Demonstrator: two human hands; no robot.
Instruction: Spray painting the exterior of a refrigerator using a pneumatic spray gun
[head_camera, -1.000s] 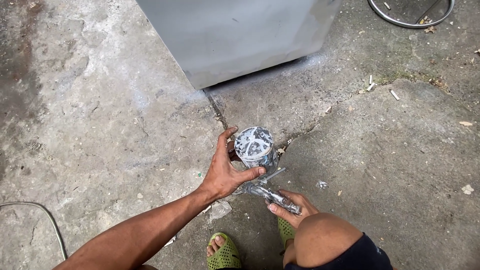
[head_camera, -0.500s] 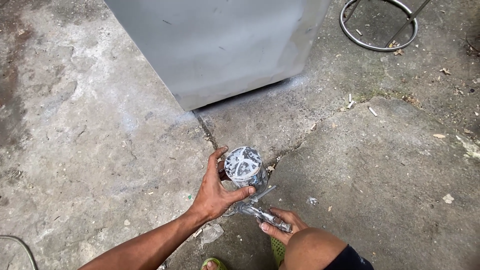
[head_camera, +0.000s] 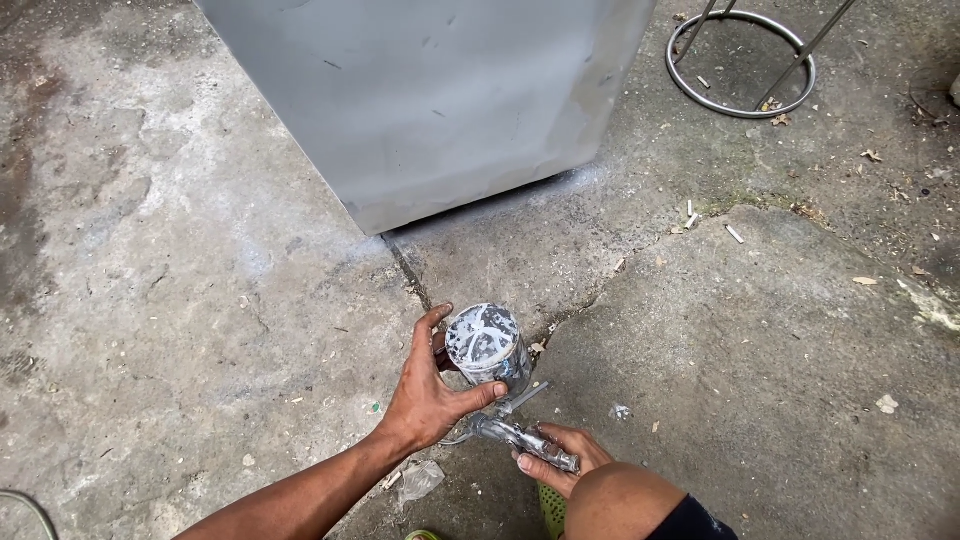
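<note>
Head view, looking down at cracked concrete ground (head_camera: 760, 340).

Left hand (head_camera: 425, 395): fingers and thumb wrapped around the paint cup (head_camera: 487, 345) of a spray gun (head_camera: 520, 432). The cup is metal, its round lid smeared with whitish-grey paint, and it sits upright just above the gun body.

Right hand (head_camera: 555, 458): closed around the gun's metal body and handle, low in the frame beside the person's knee (head_camera: 625, 505). The gun is held over the ground, near a crack in the concrete and just in front of the grey panel.

Surroundings: a large grey painted box or cabinet (head_camera: 430, 95) stands at top centre, with pale overspray on the ground along its lower edge. A metal ring base of a stand (head_camera: 740, 62) lies at upper right. Dry leaves and small scraps are scattered to the right. A crumpled bit of clear plastic (head_camera: 418, 480) lies under the left forearm. A thin cable (head_camera: 30, 508) curves in at the bottom left corner.
</note>
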